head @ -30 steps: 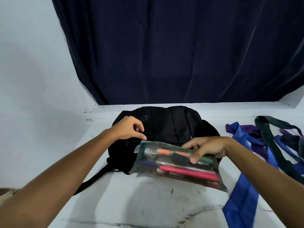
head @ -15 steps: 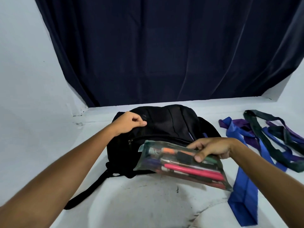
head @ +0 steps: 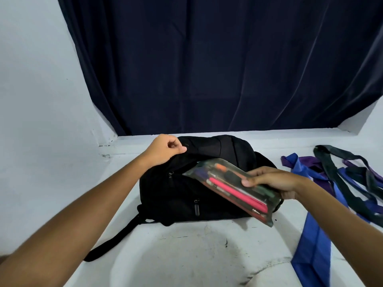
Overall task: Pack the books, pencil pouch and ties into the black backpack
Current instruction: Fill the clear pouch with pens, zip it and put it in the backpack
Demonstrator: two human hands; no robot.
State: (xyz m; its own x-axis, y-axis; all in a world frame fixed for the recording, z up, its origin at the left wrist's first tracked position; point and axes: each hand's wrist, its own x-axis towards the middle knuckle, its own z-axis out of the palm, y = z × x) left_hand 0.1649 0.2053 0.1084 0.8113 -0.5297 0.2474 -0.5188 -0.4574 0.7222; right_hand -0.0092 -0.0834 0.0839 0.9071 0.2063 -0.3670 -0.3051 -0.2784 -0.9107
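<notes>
The left hand [head: 163, 150] pinches the backpack [head: 186, 195] flap at its 11 o'clock edge. The right hand [head: 273, 181] grips the pouch [head: 230, 187], tilted above the backpack; ties [head: 352, 179] lie at 3 o'clock.

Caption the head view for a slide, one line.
Right hand angles the pencil pouch toward the backpack while left hand pinches its top; ties wait alongside.

Dim, bluish indoor light; soft shadows fall on the white tabletop [head: 186, 255] beneath the forearms. Wide-angle distortion bows the edges; slight softness throughout, no glare.
</notes>
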